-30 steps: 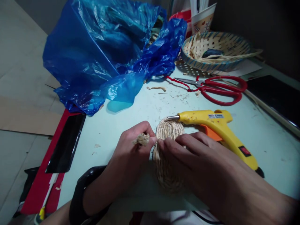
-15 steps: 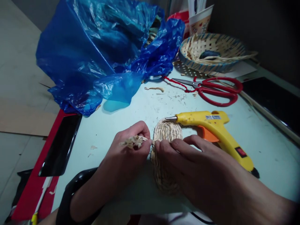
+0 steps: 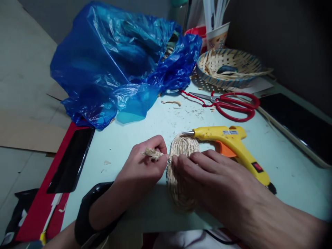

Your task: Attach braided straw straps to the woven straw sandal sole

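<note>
A flat oval piece of coiled straw rope (image 3: 184, 147) lies on the table in front of me. My left hand (image 3: 149, 159) is at its left edge, thumb and forefinger pinched on a twisted straw cord (image 3: 153, 153) whose frayed end sticks out to the left. My right hand (image 3: 207, 173) lies over the oval's right side and middle, bent fingers gripping it near the left fingertips and hiding part of the coils. A yellow glue gun (image 3: 228, 138) with an orange trigger rests just beyond, its metal nozzle over the oval's top end.
Red-handled scissors (image 3: 234, 105) lie behind the glue gun. A woven basket (image 3: 233, 77) and a paper cup (image 3: 217, 38) stand at the back right. A large blue plastic bag (image 3: 109, 58) fills the back left. Dark flat devices lie left (image 3: 71, 160) and right (image 3: 298, 124).
My view has shifted slightly, so the bag, basket and scissors appear a little lower. Both hands keep nearly the same grip and place on the straw cord and oval.
</note>
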The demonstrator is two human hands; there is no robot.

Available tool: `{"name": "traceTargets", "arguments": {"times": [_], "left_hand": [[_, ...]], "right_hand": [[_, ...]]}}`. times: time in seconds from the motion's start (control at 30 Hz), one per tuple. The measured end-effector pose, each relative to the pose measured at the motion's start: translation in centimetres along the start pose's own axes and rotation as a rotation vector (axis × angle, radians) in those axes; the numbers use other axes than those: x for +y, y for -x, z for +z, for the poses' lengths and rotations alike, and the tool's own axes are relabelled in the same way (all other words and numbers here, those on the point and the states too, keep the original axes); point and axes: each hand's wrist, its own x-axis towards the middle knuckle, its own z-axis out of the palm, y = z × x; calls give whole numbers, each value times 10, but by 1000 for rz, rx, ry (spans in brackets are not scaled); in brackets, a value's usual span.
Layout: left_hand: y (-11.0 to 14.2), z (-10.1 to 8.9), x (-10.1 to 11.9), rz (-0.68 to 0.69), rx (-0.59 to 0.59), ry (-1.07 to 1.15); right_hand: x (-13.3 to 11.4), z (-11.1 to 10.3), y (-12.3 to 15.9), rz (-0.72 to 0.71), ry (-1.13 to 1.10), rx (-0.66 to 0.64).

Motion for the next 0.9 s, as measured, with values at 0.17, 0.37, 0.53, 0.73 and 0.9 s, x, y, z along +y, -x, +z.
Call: {"name": "traceTargets", "arguments": {"times": [0.17, 0.37, 0.53, 0.73, 0.9], "left_hand": [[2, -2, 3, -22, 13, -25], [6, -13, 13, -95, -42, -14], [15, -27, 11, -135, 23, 126], [35, -40, -8, -203, 212, 100], [46, -53, -22, -203, 298, 135]], "right_hand": [[5, -2, 14, -67, 71, 169], [8, -18, 23, -88, -14, 57], [9, -24, 31, -55, -37, 17], [10, -31, 42, 31, -50, -141], [11, -30, 49, 49, -5, -133]]}}
